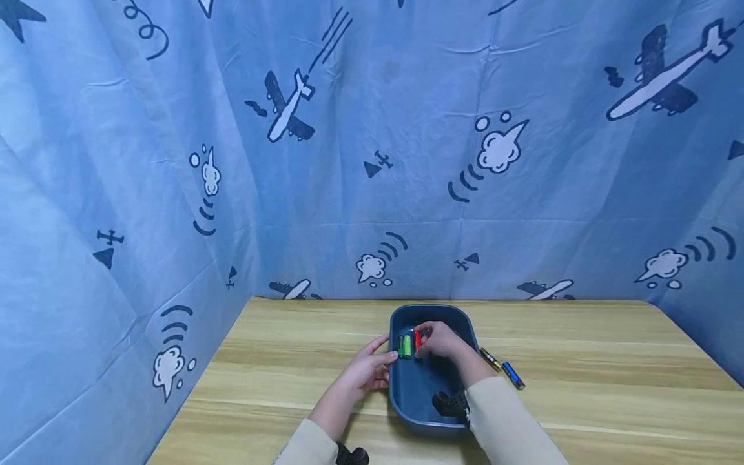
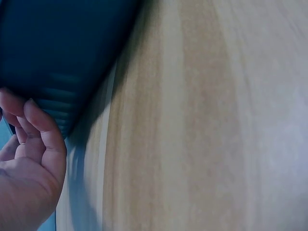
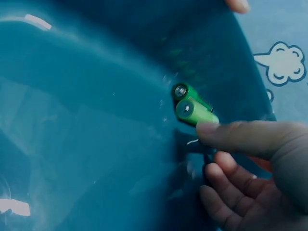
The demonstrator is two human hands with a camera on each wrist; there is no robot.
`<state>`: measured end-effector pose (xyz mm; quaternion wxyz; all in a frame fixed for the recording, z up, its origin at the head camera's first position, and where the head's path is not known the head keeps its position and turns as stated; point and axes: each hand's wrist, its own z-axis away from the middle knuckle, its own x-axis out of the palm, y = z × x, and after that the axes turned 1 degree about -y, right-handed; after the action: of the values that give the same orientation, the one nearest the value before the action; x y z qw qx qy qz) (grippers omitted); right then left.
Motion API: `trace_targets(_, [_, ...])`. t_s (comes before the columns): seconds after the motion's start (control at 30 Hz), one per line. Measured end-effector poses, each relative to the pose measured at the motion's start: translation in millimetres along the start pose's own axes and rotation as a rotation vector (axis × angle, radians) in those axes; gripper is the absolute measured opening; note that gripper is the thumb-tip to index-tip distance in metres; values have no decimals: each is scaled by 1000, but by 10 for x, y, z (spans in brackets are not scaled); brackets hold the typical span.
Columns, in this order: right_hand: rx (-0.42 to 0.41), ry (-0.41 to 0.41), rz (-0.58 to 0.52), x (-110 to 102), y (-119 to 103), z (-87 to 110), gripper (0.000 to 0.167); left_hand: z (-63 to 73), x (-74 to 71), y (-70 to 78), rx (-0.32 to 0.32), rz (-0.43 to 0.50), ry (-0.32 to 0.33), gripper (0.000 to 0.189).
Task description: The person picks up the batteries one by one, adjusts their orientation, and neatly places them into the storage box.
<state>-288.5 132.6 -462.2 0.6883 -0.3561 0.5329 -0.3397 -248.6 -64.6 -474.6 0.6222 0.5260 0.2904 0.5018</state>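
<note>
A dark blue plastic bin (image 1: pixel 433 394) stands on the wooden table. Inside it, along the left wall, a dark green battery (image 1: pixel 400 347) and a light green battery (image 1: pixel 407 347) lie side by side. My right hand (image 1: pixel 440 339) reaches into the bin and pinches a red battery (image 1: pixel 417 340) just right of the green pair. In the right wrist view the fingers mostly hide that red one. My left hand (image 1: pixel 366 368) holds the bin's left side, thumb at the rim and the other fingers against the outer wall (image 2: pixel 57 91).
Right of the bin, a black-and-gold battery (image 1: pixel 490 360) and a blue battery (image 1: pixel 513 375) lie on the table (image 1: pixel 581 381). A blue curtain (image 1: pixel 418 194) with printed aeroplanes hangs behind the table and along its sides.
</note>
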Motion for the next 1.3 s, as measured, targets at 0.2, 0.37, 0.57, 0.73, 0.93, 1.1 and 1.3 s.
trace_targets(0.2, [-42, -16, 137, 18, 19, -18, 52, 5, 5, 3, -4, 4, 4, 56])
trace_targets(0.37, [-49, -35, 195, 37, 16, -21, 53, -1, 7, -2, -13, 7, 10, 56])
trace_targets(0.57, [-54, -37, 229, 50, 23, -28, 53, -6, 3, -6, -15, -5, 22, 57])
trace_targets(0.73, [-64, -40, 249, 47, 8, -20, 52, 4, 13, 8, -12, -4, 14, 57])
trace_targets(0.93, [-80, -48, 261, 45, 7, -24, 53, 11, 13, 5, -8, 4, 8, 57])
trace_targets(1.1, [-81, -55, 260, 39, -5, -17, 54, 6, 6, -3, -4, 1, 16, 58])
trace_targets(1.3, [-76, -56, 240, 56, 2, -20, 55, 5, 10, -8, -5, 3, 12, 58])
